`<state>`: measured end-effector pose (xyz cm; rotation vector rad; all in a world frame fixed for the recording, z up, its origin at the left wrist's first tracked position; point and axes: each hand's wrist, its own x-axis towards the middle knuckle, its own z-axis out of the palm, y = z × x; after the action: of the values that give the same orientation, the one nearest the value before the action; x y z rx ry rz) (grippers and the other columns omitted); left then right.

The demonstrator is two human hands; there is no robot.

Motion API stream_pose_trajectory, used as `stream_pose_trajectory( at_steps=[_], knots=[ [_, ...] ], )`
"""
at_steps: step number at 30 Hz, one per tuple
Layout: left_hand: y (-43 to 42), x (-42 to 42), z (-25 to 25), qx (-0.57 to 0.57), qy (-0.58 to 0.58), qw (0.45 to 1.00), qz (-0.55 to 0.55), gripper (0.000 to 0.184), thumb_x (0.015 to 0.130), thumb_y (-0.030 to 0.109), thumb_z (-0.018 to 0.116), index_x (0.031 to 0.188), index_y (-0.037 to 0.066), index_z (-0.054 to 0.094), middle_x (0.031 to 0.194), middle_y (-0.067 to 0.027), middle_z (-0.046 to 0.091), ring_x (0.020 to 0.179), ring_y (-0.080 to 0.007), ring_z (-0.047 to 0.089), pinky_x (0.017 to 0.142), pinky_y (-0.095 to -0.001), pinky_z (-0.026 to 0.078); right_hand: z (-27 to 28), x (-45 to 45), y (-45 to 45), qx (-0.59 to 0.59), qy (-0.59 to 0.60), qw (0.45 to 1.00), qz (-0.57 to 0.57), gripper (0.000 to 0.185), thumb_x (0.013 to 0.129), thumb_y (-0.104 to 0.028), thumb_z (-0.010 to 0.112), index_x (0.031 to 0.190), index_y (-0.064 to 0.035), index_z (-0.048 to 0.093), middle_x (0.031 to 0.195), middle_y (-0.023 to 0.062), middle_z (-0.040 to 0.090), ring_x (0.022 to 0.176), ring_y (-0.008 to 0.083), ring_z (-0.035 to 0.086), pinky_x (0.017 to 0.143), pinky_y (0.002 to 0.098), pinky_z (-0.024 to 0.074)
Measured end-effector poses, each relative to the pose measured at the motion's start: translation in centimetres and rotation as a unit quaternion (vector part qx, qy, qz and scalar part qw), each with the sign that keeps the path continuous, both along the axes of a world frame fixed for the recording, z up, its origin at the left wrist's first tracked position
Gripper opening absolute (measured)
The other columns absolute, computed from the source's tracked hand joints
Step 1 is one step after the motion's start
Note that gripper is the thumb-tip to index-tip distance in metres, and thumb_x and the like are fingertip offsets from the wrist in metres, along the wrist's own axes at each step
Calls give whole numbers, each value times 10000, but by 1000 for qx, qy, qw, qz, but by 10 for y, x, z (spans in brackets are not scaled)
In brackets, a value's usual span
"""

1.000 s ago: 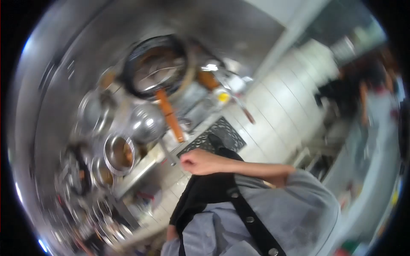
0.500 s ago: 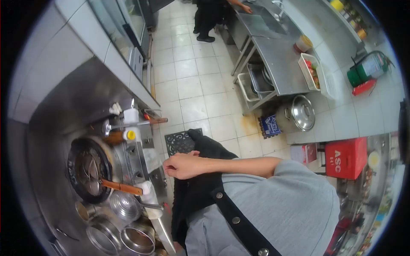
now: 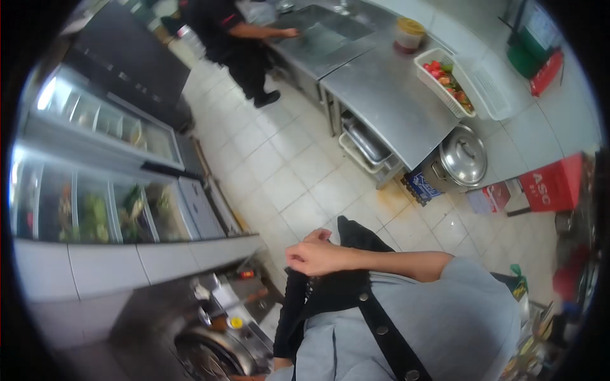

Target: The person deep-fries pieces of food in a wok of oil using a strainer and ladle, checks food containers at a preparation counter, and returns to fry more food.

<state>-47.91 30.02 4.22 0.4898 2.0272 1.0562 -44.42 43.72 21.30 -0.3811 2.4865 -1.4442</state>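
My right hand [image 3: 311, 257] reaches across in front of my body, its back turned up and its fingers curled down. What lies in those fingers is hidden. Against it is a long dark strip of black cloth [image 3: 289, 320], perhaps a sleeve on my left arm or part of the apron. A few fingertips show just beyond my right hand; they may be my left hand's, mostly covered. A bit of bare left arm [image 3: 283, 363] shows at the bottom. I wear a black apron with a buttoned strap [image 3: 381, 330] over a grey shirt.
At lower left, a stove holds a blurred wok [image 3: 210, 355], with a yellow-capped bottle [image 3: 235, 322] beside it. Lit glass-door fridges [image 3: 95, 203] line the left. A person in black [image 3: 222, 38] stands at the sink [image 3: 330, 32]. A lidded pot [image 3: 462, 155] sits by the steel table [image 3: 387, 95].
The view has swung left, bringing the fridges into sight and pushing the stove toward the bottom. My right hand keeps the same curled pose before my body.
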Motion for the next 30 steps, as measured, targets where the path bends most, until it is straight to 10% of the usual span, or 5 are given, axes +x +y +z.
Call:
stream_pose_trajectory(
  at_steps=[6, 11, 22, 30],
  knots=[
    [211, -175, 48, 75, 182, 961, -195, 266, 818, -9, 663, 1077, 20, 713, 1052, -188, 709, 1016, -338, 681, 905, -402, 526, 37, -42, 144, -148, -105, 951, -251, 236, 957, -212, 612, 921, 13, 671, 772, 208, 694, 735, 369, 694, 691, 454, 524],
    [405, -281, 106, 168, 304, 893, -284, 251, 842, 0, 667, 1087, 24, 715, 1103, -190, 695, 1098, -380, 649, 972, -416, 508, 6, -21, 207, -200, -110, 857, -461, 157, 1000, -110, 584, 929, 1, 670, 713, 45, 659, 655, 110, 616, 602, 292, 484],
    [918, -460, 92, 157, 511, 782, -321, 318, 943, 251, 644, 1167, 44, 733, 1206, -218, 711, 1143, -412, 661, 993, -484, 528, 0, -31, 254, -172, -146, 592, -774, 225, 1023, -155, 593, 913, 22, 678, 671, 78, 661, 620, 132, 624, 596, 309, 498],
    [1039, -494, 40, 31, 610, 679, -407, 281, 905, 245, 644, 1078, 60, 763, 1145, -207, 738, 1102, -382, 692, 965, -484, 546, 8, -83, 282, -135, -162, 549, -809, 209, 1016, -149, 620, 937, 35, 679, 673, 119, 662, 606, 161, 626, 583, 334, 492]
  ],
)
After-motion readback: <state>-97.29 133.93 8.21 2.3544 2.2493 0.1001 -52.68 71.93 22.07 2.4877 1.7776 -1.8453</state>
